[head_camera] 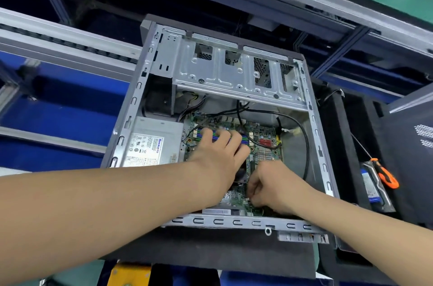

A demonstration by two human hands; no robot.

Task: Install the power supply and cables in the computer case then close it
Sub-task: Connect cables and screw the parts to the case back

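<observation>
Open case [234, 221] on its side, power supply [152, 142] at its left wall, left hand [218, 152] flat on board [267, 145], right hand [274, 185] curled at board's near edge, hold unclear, cable [305, 140] looping right, screwdriver [384, 173] outside case.

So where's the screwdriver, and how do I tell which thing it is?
Start at the open computer case in the middle and look just past its right side, onto the black mat. The screwdriver lies there beside a blue and silver part. Only it has a bright orange handle and a long thin shaft.
</observation>
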